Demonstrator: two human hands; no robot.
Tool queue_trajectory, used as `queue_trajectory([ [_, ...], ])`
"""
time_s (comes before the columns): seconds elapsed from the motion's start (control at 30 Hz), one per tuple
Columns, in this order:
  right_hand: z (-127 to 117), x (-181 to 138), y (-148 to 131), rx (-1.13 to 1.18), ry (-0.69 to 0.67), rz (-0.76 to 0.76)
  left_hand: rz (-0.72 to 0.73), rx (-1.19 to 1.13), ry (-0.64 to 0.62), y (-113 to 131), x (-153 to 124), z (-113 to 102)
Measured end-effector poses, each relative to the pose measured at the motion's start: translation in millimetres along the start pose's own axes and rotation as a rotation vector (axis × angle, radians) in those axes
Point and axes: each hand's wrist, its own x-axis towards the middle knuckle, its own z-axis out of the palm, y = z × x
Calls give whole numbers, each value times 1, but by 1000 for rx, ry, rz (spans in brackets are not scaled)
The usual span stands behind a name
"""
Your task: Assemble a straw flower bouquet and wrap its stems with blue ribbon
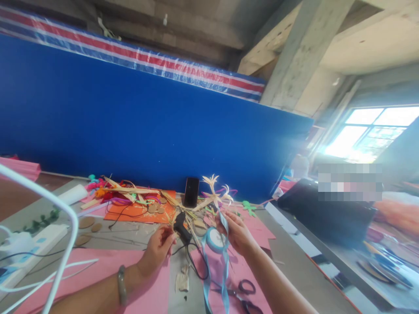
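Observation:
My right hand (238, 231) is closed around the stem of a pale craft flower (214, 196) that looks made of dried husk, with several curled petal heads on top. Light blue ribbon (225, 274) runs from that hand down over the pink paper, beside its ribbon roll (216, 240). My left hand (160, 244) has its fingers pinched together; what they hold, if anything, is hidden among straw-coloured bits. Just right of these fingers lies a black glue gun (181, 229) with a cord. Dark-handled scissors (246, 287) lie below my right hand.
A phone (191, 192) leans against the blue partition (140, 117). Husk strips and coloured craft pieces cover orange paper (126, 211). Left are a power strip (36, 250), a white tube crossing the foreground and cork discs (87, 222). Pink sheets (137, 288) lie under my arms.

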Motion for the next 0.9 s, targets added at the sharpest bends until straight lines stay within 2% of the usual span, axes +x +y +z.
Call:
queue_trajectory([
  [0.23, 6, -1, 6, 26, 41, 16, -4, 9, -10, -2, -1, -1],
  [0.7, -9, 2, 20, 44, 101, 35, -46, -30, 6, 9, -1, 3],
  [0.9, -7, 2, 23, 30, 92, 18, -41, -12, -1, -3, 0, -3],
])
